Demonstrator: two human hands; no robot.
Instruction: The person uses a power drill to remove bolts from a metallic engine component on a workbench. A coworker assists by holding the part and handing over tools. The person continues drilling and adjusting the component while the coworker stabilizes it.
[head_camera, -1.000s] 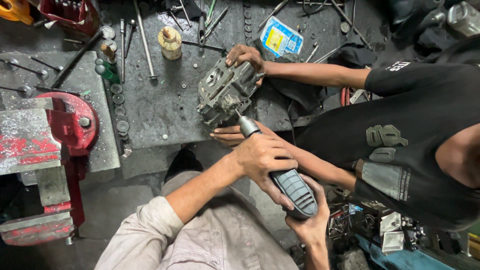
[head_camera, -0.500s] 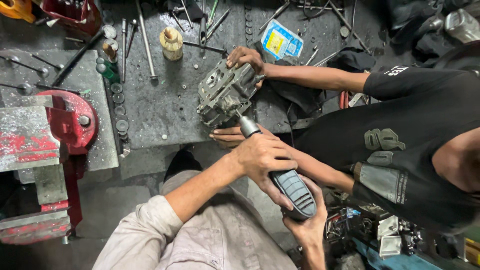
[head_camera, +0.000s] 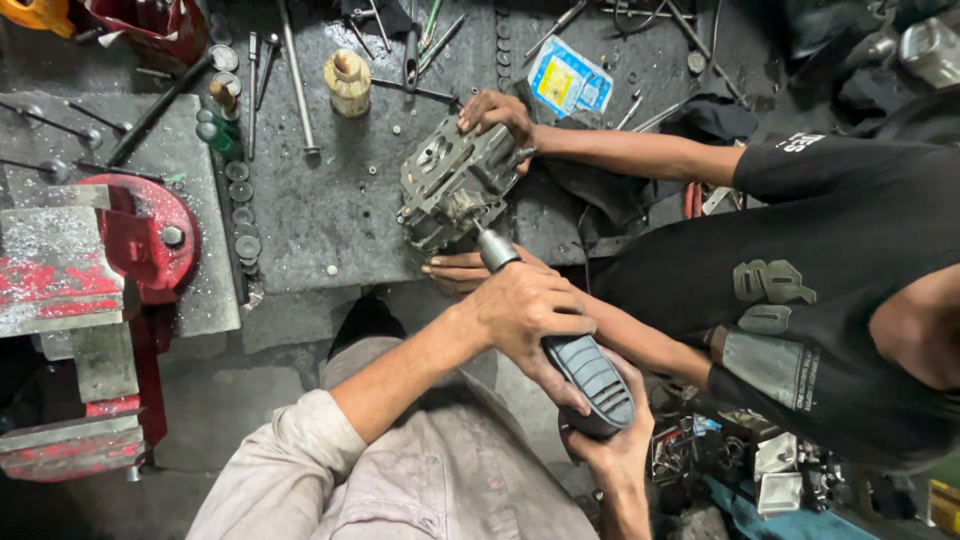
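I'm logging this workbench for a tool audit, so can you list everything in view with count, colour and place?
Metal engine part: one, grey, at the bench's front edge, centre.
Power driver: one, black and grey, tip against the engine part.
Bench vise: one, red and bare steel, left.
Small bottle: one, tan, upper centre.
Packet: one, blue and yellow, upper right of centre.
Sockets: a row, dark grey, beside the vise; count unclear.
Rods and hand tools: several, steel, along the bench's back.
Co-worker's hands: two, steadying the engine part from above and below; black shirt, right.
Left hand: gripping the driver's neck.
Right hand: cupping the driver's base.
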